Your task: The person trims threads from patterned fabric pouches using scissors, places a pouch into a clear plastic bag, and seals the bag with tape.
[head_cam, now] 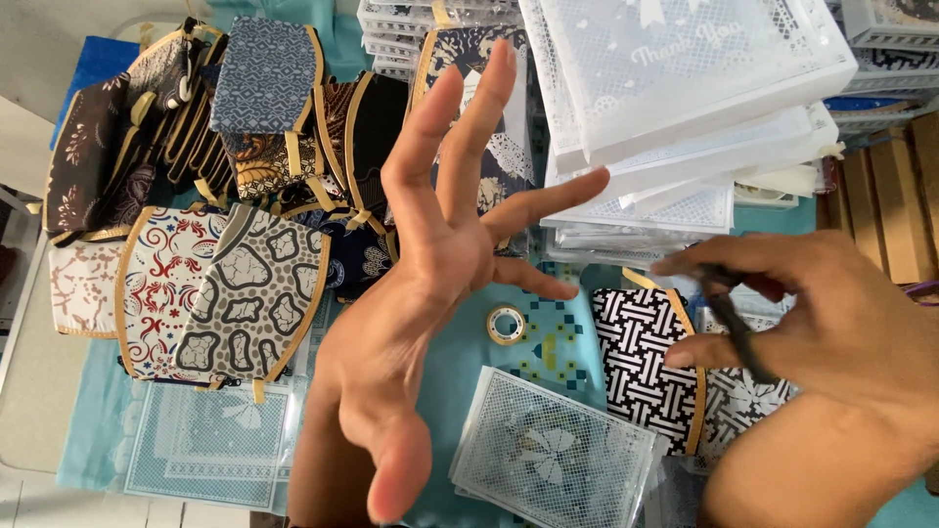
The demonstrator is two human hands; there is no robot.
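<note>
Two hands hover over patterned cloth masks (256,293): left hand (430,284) splayed empty, right hand (822,323) pinching a dark elastic loop (736,318).

Bright, even daylight, pretty soft shadows overall. White packets (685,88) at 1 o'clock are nearly blown out. Right hand (822,323) at 3 o'clock is motion-blurred; left hand (430,284) is soft at its fingertips.

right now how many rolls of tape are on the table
1. The roll of clear tape lies flat on the teal cloth, just right of the open left hand. More could be hidden under the hands or masks.
</note>
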